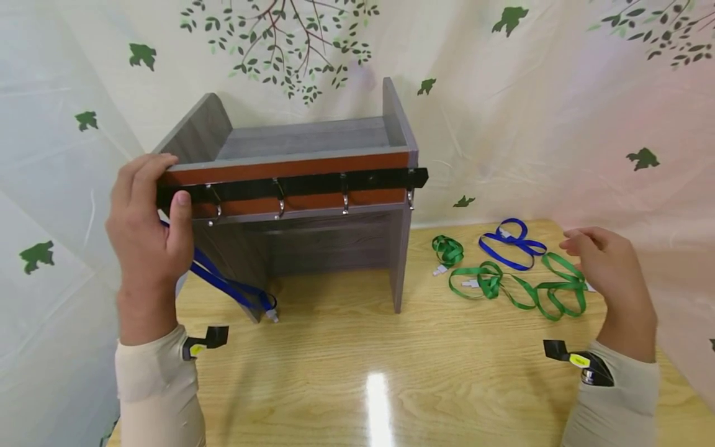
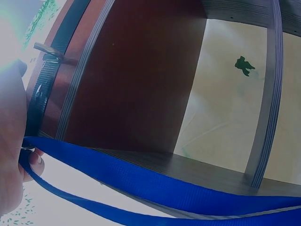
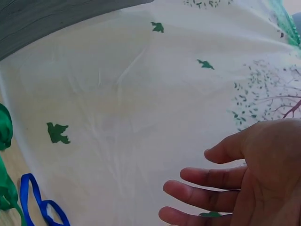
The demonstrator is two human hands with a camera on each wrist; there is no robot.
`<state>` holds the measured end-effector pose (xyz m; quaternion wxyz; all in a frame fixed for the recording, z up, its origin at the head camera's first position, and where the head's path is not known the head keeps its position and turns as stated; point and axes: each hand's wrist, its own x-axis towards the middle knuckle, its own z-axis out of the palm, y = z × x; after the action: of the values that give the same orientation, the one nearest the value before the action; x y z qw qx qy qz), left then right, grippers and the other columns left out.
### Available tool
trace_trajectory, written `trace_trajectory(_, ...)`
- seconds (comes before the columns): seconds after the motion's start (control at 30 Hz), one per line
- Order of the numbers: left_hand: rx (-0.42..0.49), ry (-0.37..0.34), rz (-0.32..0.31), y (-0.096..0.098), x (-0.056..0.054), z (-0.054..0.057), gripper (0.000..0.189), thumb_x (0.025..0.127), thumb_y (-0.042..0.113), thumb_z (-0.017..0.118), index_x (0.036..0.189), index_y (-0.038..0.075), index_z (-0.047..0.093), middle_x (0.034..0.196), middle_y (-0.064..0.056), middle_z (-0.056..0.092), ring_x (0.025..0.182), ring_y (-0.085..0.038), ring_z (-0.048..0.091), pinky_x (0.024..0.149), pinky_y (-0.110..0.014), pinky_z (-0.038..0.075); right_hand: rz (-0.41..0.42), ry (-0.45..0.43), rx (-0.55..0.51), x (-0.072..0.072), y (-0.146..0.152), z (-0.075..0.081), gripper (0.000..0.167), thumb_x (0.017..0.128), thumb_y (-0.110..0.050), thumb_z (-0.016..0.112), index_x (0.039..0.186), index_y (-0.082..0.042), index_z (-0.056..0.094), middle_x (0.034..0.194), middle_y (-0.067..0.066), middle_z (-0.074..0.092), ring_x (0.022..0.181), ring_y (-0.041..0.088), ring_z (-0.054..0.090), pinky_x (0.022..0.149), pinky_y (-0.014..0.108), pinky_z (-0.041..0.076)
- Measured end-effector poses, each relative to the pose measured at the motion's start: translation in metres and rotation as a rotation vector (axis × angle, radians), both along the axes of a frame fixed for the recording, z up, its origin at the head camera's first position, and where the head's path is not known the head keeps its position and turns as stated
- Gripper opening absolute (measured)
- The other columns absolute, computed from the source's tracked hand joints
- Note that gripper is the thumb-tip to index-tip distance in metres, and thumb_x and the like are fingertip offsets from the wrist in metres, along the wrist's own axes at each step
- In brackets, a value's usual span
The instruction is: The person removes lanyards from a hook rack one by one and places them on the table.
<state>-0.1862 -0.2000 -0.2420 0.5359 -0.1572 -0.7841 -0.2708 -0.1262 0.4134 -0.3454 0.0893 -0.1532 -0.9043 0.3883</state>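
A grey wooden shelf (image 1: 301, 136) stands on the table, with a black hook rail (image 1: 313, 186) across its reddish-brown front board. My left hand (image 1: 148, 217) grips the shelf's left end, thumb in front of the rail and fingers over the top edge. Below that hand a blue lanyard (image 1: 231, 285) hangs down; in the left wrist view its strap (image 2: 141, 174) runs from a metal piece near the fingers. My right hand (image 1: 611, 267) hovers at the right with loosely bent fingers, holding nothing. Beside it lie a green lanyard (image 1: 561, 288) and a blue lanyard (image 1: 514, 245).
Two more green lanyards, one bundled (image 1: 448, 250) and one looped (image 1: 488, 282), lie on the wooden table (image 1: 335, 372) right of the shelf. Several silver hooks (image 1: 281, 202) stick out from the rail. A leaf-patterned curtain (image 1: 503, 112) hangs close behind.
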Motion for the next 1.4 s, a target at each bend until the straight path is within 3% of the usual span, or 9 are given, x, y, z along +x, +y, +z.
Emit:
trace_trajectory(0.17,-0.015,-0.008,0.005,-0.003,-0.003,-0.001,0.075,0.101,0.068,0.039,0.136,0.008,0.067,0.137,-0.02,0.067,0.122,-0.043,0.063,0.103,-0.048,0.053,-0.038,0.033,0.016,0.009,-0.007,0.01,0.063,0.11,-0.054,0.032,0.148,-0.009,0.056,0.092,-0.041,0.053,0.084,-0.016,0.05,0.067,0.013,0.048)
trace_trajectory(0.37,-0.014,0.001,0.003,-0.004,-0.003,-0.003,0.076,0.101,0.068,0.039,0.136,0.008,0.067,0.136,-0.02,0.067,0.122,-0.043,0.063,0.102,-0.048,0.053,-0.071,0.153,-0.054,0.017,-0.018,0.022,0.043,0.111,-0.054,0.034,0.123,-0.028,0.066,0.09,-0.044,0.059,0.087,-0.016,0.055,0.068,0.008,0.048)
trace_trajectory(0.5,-0.005,0.002,0.0,-0.003,-0.002,-0.002,0.075,0.101,0.067,0.039,0.136,0.007,0.068,0.136,-0.021,0.067,0.122,-0.044,0.063,0.104,-0.049,0.053,-0.1,0.218,-0.063,0.022,-0.026,0.028,0.044,0.112,-0.05,0.031,0.12,-0.028,0.068,0.09,-0.042,0.06,0.086,-0.012,0.055,0.068,0.005,0.046)
trace_trajectory(0.73,-0.006,-0.005,0.003,-0.001,0.0,-0.001,0.074,0.101,0.066,0.039,0.135,0.007,0.067,0.135,-0.022,0.067,0.121,-0.045,0.063,0.104,-0.047,0.053,-0.032,0.341,-0.072,0.029,-0.036,0.035,0.035,0.114,-0.04,0.034,0.111,-0.035,0.069,0.092,-0.041,0.064,0.087,-0.013,0.06,0.07,0.004,0.047)
trace_trajectory(0.87,-0.017,-0.013,0.007,-0.002,0.001,0.0,0.074,0.102,0.066,0.039,0.136,0.007,0.067,0.136,-0.022,0.067,0.121,-0.045,0.063,0.104,-0.045,0.052,-0.012,0.397,-0.046,0.032,-0.045,0.036,0.036,0.114,-0.037,0.035,0.113,-0.031,0.071,0.093,-0.041,0.065,0.094,-0.012,0.059,0.072,0.003,0.046)
trace_trajectory(1.0,-0.002,-0.011,0.0,-0.002,0.002,-0.001,0.076,0.102,0.068,0.038,0.136,0.007,0.067,0.135,-0.022,0.067,0.12,-0.046,0.063,0.104,-0.043,0.051,0.022,0.46,-0.035,0.034,-0.056,0.038,0.038,0.114,-0.032,0.039,0.116,-0.019,0.075,0.096,-0.039,0.068,0.099,-0.01,0.061,0.075,0.003,0.047)
trace_trajectory(1.13,0.013,-0.006,-0.008,-0.005,0.001,-0.004,0.076,0.101,0.07,0.039,0.135,0.008,0.068,0.136,-0.021,0.067,0.121,-0.045,0.063,0.104,-0.043,0.05,0.106,0.533,-0.03,0.035,-0.068,0.039,0.036,0.113,-0.025,0.045,0.119,-0.005,0.074,0.098,-0.033,0.07,0.095,-0.009,0.064,0.078,0.003,0.048)
trace_trajectory(1.4,0.007,0.006,-0.016,-0.008,-0.006,-0.006,0.074,0.1,0.069,0.041,0.137,0.012,0.069,0.137,-0.017,0.068,0.124,-0.04,0.064,0.104,-0.05,0.053,0.333,0.756,-0.041,0.031,-0.097,0.034,0.027,0.108,-0.003,0.05,0.108,0.01,0.073,0.099,-0.023,0.073,0.095,-0.006,0.068,0.087,0.006,0.05)
